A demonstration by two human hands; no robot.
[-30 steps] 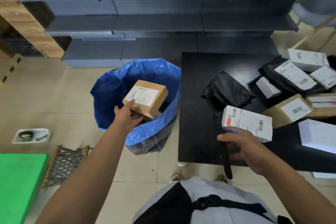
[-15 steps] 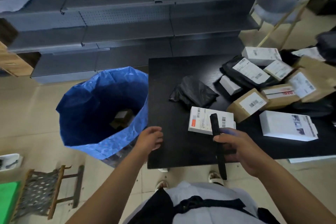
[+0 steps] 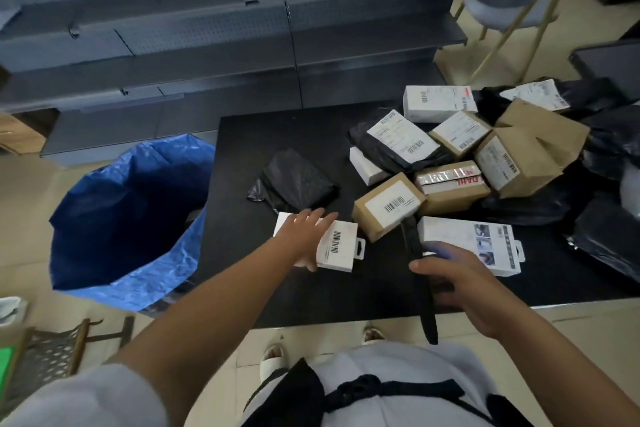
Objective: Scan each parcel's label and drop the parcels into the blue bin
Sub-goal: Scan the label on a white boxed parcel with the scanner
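A flat white parcel (image 3: 341, 248) with a barcode label lies near the front left of the black table (image 3: 235, 218). My left hand (image 3: 304, 236) rests on top of it, fingers spread, thumb at its near edge. My right hand (image 3: 460, 284) grips a long black scanner (image 3: 417, 263) that points toward the parcels. The blue bin (image 3: 114, 218) stands on the floor left of the table, its inside dark. A brown box (image 3: 388, 206) with a barcode and a long white box (image 3: 471, 243) lie just beyond the scanner.
A pile of brown boxes, white boxes and black mailer bags (image 3: 394, 149) covers the table's right half. A folded black bag (image 3: 298, 180) lies mid-table. Grey shelving (image 3: 207, 45) stands behind. A small mesh stool (image 3: 45, 354) sits on the floor at lower left.
My left hand dropped the brown box into the blue bin, swung right and came down on the white parcel. The view turned right toward the table. My right hand kept the scanner.
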